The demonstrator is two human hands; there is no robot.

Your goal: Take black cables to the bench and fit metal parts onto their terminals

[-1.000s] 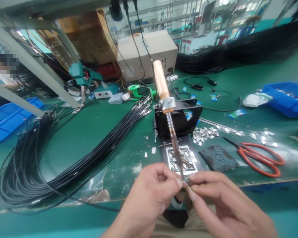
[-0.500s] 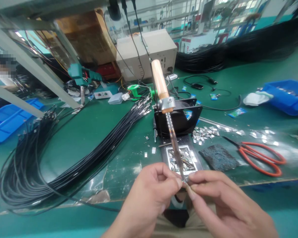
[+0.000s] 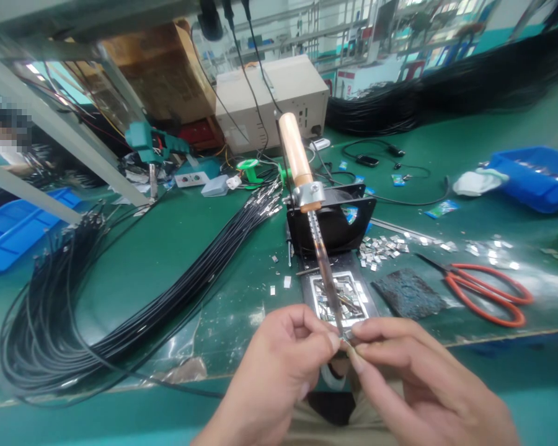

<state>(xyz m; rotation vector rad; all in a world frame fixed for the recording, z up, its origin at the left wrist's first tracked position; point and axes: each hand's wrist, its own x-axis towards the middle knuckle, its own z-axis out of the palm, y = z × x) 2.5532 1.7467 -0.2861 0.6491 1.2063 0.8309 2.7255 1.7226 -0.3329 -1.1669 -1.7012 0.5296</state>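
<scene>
A soldering iron with a wooden handle is clamped on a stand and slopes down, its tip between my hands. My left hand is closed in a pinch just left of the tip. From the bundle a black cable runs in behind my left wrist; its end seems to be in those fingers, which mostly cover it. My right hand pinches something tiny at the same spot, too small and hidden to name. Beneath the iron, a white-rimmed tray holds small metal pieces.
A thick bundle of black cables curves across the left of the green bench. Behind the iron stands a black fan. Loose metal pieces, a dark sponge pad and orange-handled scissors lie to the right. A blue bin is farther right.
The view has shifted very slightly. Both hands keep their pinch at the iron's tip, with hardly any visible movement.
</scene>
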